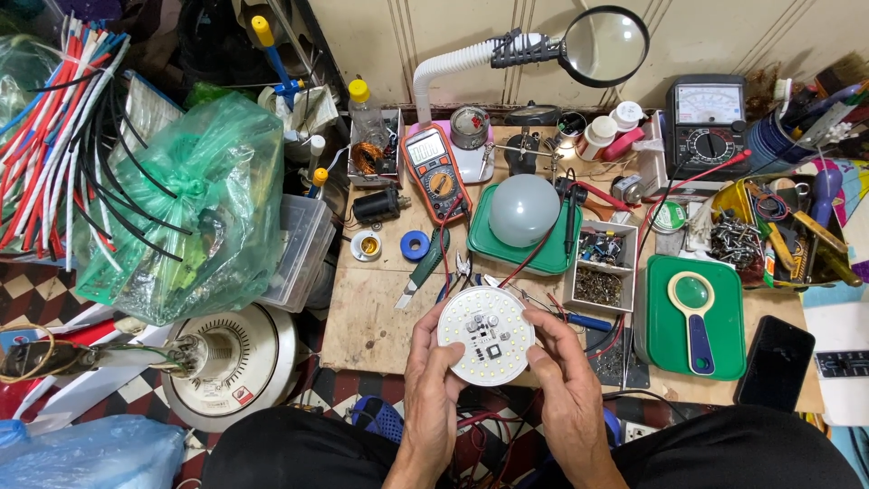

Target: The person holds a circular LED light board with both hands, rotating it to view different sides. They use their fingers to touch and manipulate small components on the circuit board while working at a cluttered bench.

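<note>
A worn wooden workbench (371,317) stands against a cream panelled wall (453,41). Left of the workbench, a black, white and red checkered tile floor (27,290) shows between clutter.

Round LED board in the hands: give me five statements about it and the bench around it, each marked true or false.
1. Both hands, left hand and right hand, hold the round white LED board. True.
2. The white bulb dome rests on a green tray. True.
3. The orange multimeter lies on the floor. False: it lies on the wooden bench.
4. The blue-handled magnifier is held in the right hand. False: it lies on a green lid.
5. A black phone lies at the bench's right edge. True.
</note>
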